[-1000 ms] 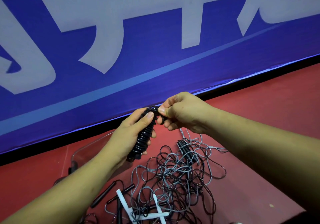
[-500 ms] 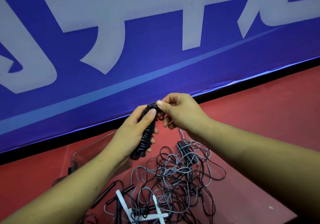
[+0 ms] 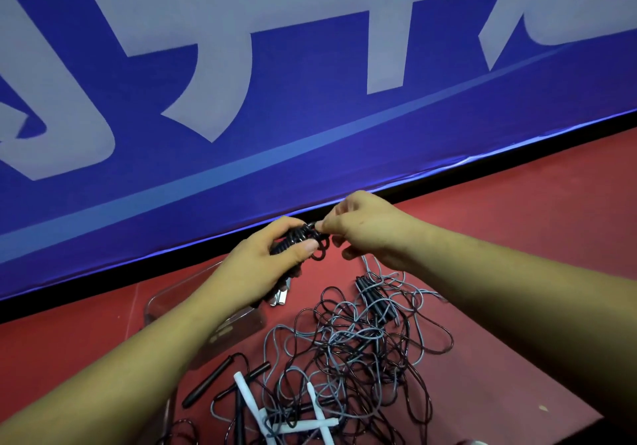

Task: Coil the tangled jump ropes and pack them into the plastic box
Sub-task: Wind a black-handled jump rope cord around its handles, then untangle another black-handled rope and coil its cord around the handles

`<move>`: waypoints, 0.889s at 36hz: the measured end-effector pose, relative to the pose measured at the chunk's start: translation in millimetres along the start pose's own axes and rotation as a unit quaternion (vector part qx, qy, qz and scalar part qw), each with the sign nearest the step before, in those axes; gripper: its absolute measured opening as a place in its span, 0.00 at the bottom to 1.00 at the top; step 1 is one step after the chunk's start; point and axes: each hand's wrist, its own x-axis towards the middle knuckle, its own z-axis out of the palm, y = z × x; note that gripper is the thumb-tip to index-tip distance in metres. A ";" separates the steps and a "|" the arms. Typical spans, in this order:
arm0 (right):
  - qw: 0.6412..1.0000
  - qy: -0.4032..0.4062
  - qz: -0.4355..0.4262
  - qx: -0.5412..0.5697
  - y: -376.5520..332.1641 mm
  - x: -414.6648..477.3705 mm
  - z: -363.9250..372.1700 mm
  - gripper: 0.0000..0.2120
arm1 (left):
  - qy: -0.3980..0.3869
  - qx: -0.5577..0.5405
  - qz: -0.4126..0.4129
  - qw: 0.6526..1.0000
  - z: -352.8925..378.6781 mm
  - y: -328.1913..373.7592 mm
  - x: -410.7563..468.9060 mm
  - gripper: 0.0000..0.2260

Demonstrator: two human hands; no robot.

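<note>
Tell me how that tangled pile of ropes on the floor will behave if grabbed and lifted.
Likely floppy: the tangle of ropes lies in loose thin loops, so it should sag and trail. The loops interlock, so lifting one probably drags others. The black handle is round and may roll or swing.

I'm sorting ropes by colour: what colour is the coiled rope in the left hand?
Black; the coiled rope shows best in the head view.
</note>
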 end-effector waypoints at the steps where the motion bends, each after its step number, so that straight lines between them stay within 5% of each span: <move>1: 1.000 0.013 -0.005 -0.001 -1.3 2.9 1.6 0.07 | -0.004 -0.040 -0.016 0.999 3.1 0.5 -0.2 0.04; 8: 0.965 0.132 0.085 0.211 10.6 16.4 -16.4 0.06 | -0.023 -0.167 -0.078 0.983 40.2 -1.9 5.0 0.07; 12: 0.989 0.088 0.062 0.103 13.7 22.7 -4.9 0.07 | -0.027 -0.210 -0.099 0.972 35.1 -15.0 10.1 0.08; 16: 0.986 0.013 0.087 0.139 18.9 32.3 9.4 0.09 | -0.036 -0.278 -0.124 0.952 17.0 -26.6 14.1 0.24; 20: 0.985 -0.033 0.112 0.130 21.1 55.7 17.6 0.05 | -0.026 -0.207 -0.122 0.970 1.3 -41.3 25.4 0.19; 30: 0.972 0.057 0.175 0.145 87.3 138.2 53.8 0.08 | -0.033 -0.099 -0.163 0.981 13.0 -140.4 75.2 0.31; 32: 0.967 0.075 0.194 0.146 106.1 154.2 64.4 0.07 | 0.002 -0.067 -0.164 0.984 23.2 -166.5 85.3 0.28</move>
